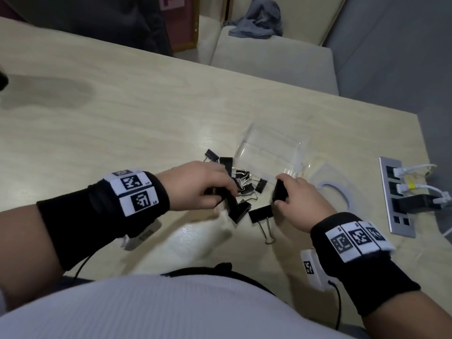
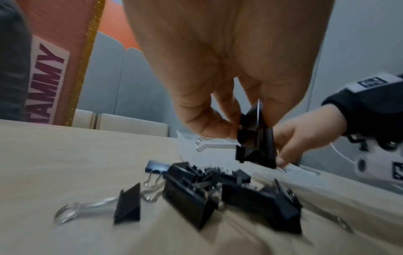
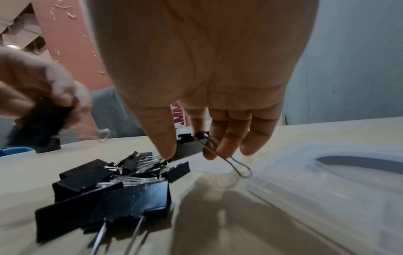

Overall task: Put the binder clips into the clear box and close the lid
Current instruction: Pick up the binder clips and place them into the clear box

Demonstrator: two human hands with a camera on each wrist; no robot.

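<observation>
Fingers of my left hand (image 1: 195, 185) curl round a black clip (image 2: 255, 138) lifted above the heap of binder clips (image 1: 241, 189), palm down, wrist in a black band. My right hand (image 1: 297, 196) pinches another clip (image 1: 279, 190) between thumb and fingertips just right of the heap, its wire handle dangling in the right wrist view. The heap lies loose on the pale wooden table (image 1: 97, 123). The clear box (image 1: 271, 148) sits just behind the heap, its lid (image 1: 335, 189) lying just right of my right hand. Farther right of the heap, a socket strip (image 1: 397, 199) with plugs is set into the tabletop. Beyond the table stand cream seats (image 1: 274, 55). Motion blur smears the nearest clips, so I cannot count them.
</observation>
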